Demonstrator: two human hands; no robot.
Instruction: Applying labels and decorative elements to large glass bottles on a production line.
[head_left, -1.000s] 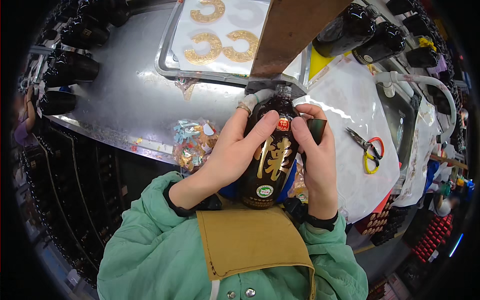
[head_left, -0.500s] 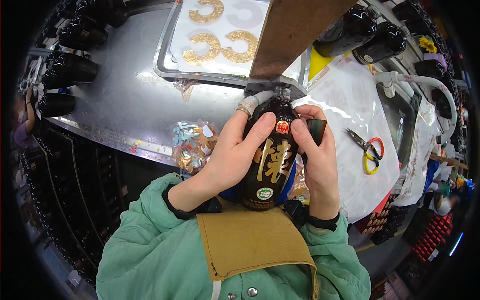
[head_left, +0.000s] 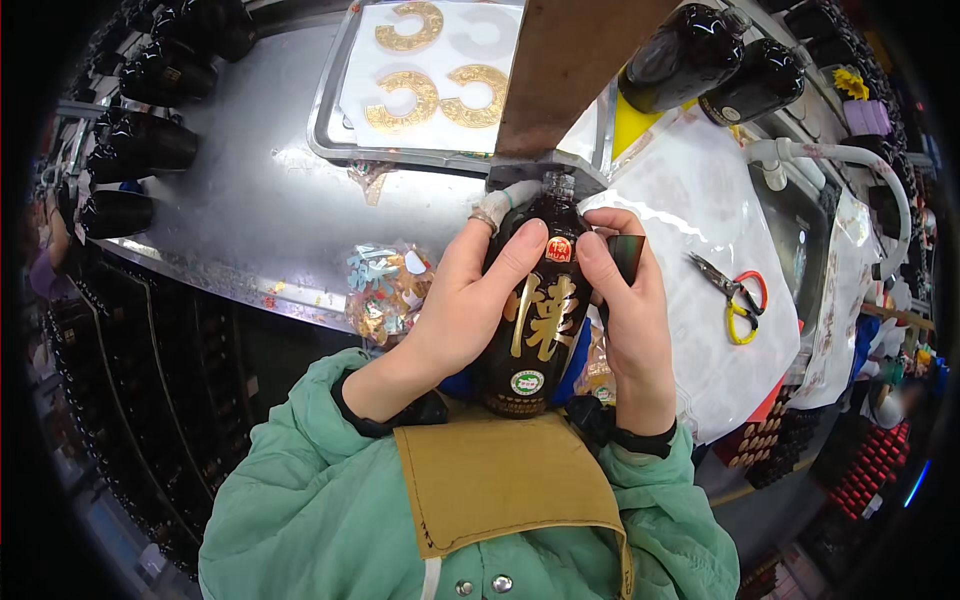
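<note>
A dark glossy bottle (head_left: 528,350) with a large gold character, a red round label and a green-and-white round sticker lies between my hands, its neck pointing away from me. My left hand (head_left: 455,315) grips its left side, thumb on the front; a whitish finger cover (head_left: 492,208) wraps one finger near the bottle's shoulder. My right hand (head_left: 637,320) holds the other side, thumb beside the red label. A dark green flat piece (head_left: 626,256) shows at my right fingers; how it is held is partly hidden. The bottle's neck meets a grey block (head_left: 575,172).
A brown upright board (head_left: 570,70) rises beyond the bottle. Gold C-shaped pieces lie on a metal tray (head_left: 325,130). Pliers (head_left: 738,298) with red and yellow handles rest on white sheeting (head_left: 690,390). Dark bottles (head_left: 685,60) stand far right, others (head_left: 145,143) left. Bagged foil bits (head_left: 388,300) sit nearby.
The whole view has shifted slightly. Both hands keep the same grip on the bottle, with no clear movement relative to it.
</note>
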